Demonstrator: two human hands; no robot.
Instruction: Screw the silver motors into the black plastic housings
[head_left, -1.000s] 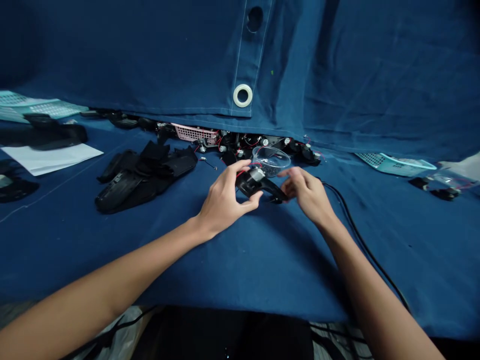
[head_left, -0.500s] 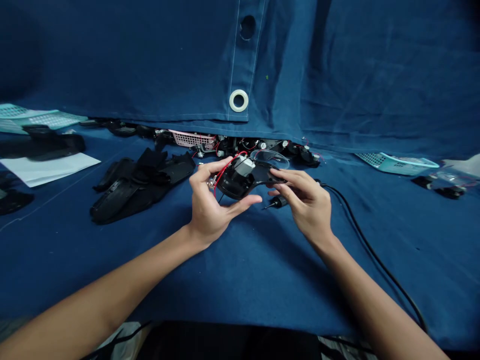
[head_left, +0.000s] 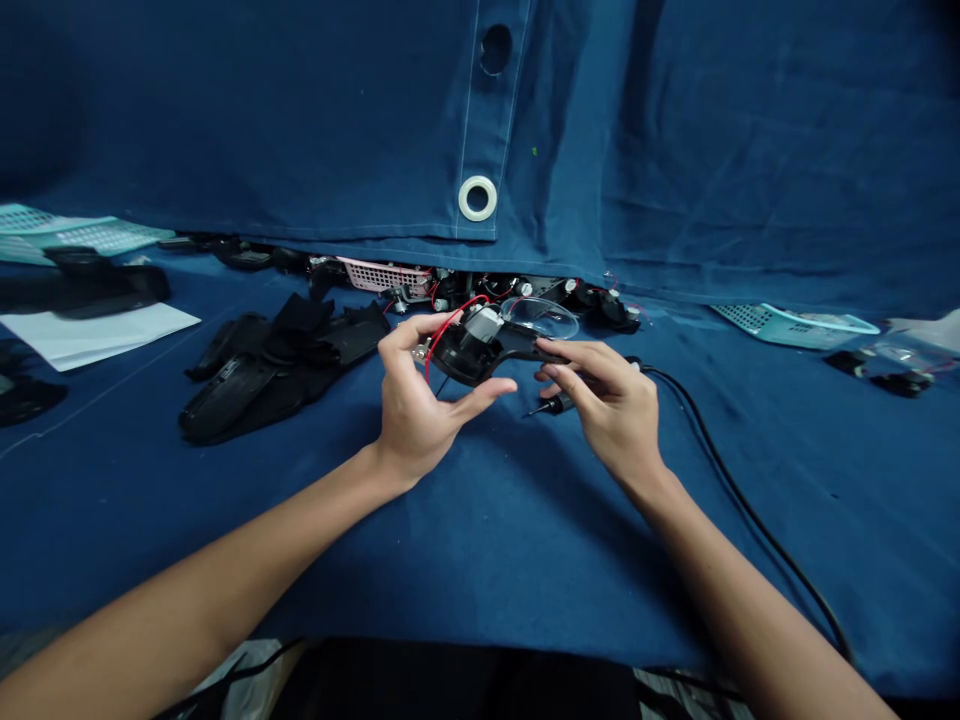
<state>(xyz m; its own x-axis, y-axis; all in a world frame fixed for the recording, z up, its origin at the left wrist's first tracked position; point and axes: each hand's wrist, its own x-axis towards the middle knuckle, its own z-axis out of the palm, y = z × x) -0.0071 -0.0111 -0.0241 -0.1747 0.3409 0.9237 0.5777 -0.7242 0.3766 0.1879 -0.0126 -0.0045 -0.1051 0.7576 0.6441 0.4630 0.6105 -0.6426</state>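
My left hand (head_left: 420,410) is curled around a black plastic housing (head_left: 457,360) with a grey motor (head_left: 482,323) on it and a red wire (head_left: 444,330) looping over its left side. The thumb lies along its near edge. Pinched in the fingers of my right hand (head_left: 611,395) is the housing's thin curved right arm. A clear rounded plastic piece (head_left: 547,318) shows just behind the housing. Below my right fingers is a black corded electric screwdriver (head_left: 556,403), its tip facing left; whether the hand also grips it I cannot tell.
Black plastic shells (head_left: 277,370) lie on the blue cloth to the left, near a white paper sheet (head_left: 105,335). Wired parts surround a pink basket (head_left: 386,276) under the hanging blue curtain (head_left: 300,120). A turquoise basket (head_left: 810,328) stands right; a black cable (head_left: 720,470) runs toward the front.
The housing has tilted slightly in my hands, so more of the motor shows. My right fingers have shifted a little on the arm. Both hands stay in about the same place.
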